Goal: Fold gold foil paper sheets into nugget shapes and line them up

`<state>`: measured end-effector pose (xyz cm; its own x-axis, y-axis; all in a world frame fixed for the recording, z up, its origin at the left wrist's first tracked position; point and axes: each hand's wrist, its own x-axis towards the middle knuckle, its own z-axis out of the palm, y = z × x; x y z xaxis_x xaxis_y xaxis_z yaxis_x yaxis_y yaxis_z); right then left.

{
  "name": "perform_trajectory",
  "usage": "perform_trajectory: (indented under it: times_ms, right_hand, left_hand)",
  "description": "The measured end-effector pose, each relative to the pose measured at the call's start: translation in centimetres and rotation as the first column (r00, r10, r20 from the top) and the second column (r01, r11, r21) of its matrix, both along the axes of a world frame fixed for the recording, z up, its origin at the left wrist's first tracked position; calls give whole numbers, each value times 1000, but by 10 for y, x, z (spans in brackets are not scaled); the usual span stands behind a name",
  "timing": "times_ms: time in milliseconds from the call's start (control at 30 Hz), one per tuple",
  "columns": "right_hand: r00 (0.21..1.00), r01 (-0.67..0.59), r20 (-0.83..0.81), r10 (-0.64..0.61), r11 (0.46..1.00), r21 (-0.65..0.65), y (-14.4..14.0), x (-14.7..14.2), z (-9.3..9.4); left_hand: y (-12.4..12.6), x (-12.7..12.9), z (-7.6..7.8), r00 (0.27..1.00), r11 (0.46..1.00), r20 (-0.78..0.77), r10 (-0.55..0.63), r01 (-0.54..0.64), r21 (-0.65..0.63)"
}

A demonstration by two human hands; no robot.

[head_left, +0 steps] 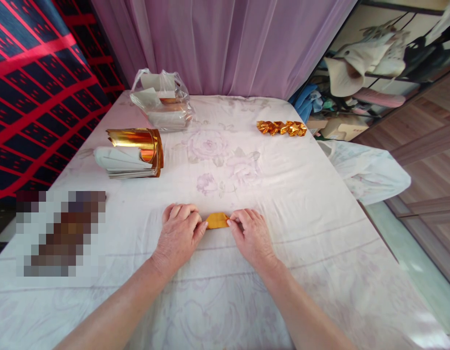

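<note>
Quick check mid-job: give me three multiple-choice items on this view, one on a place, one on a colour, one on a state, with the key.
1. Where is the plastic bag?
A. far left of the bed
B. near right corner
C. on the floor

2. What colour is the folded paper between the hands?
A. silver
B. gold
C. green

3. How is that paper held?
A. lifted high
B. left untouched
C. pinched at both ends against the bedsheet

Key: 1 A, it sits by the curtain; 2 B, it shines gold; 3 C, left hand and right hand each pinch an end.
</note>
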<state>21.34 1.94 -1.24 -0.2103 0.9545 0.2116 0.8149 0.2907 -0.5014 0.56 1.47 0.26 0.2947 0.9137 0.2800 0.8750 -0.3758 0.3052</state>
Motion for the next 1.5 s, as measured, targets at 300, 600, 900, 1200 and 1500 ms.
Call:
perform_trajectory:
  times_ms: [300, 600, 900, 1200, 1500]
  right_hand:
    - [1000, -6, -5, 6, 1000, 17, 0, 2, -2]
    - [997, -64, -46, 66, 997, 47, 1, 5, -5]
    - [998, -17, 62, 18, 1000, -18, 0, -4, 7]
    - [968, 147, 197, -155, 988, 52, -4, -23, 10]
    - [966, 166, 187, -178, 983, 78, -4, -26, 10]
  left_hand:
    - [0, -1, 0, 1000, 1000, -8, 6, -6, 22]
    - [-1, -1, -1, 999, 999, 38, 26, -25, -26]
    - [-4, 0, 3, 997, 996, -1, -78, 78, 37]
    - [-4, 1, 1, 992, 991, -24, -122, 123, 52]
    - [-2, 2, 3, 995, 995, 21, -97, 97, 2]
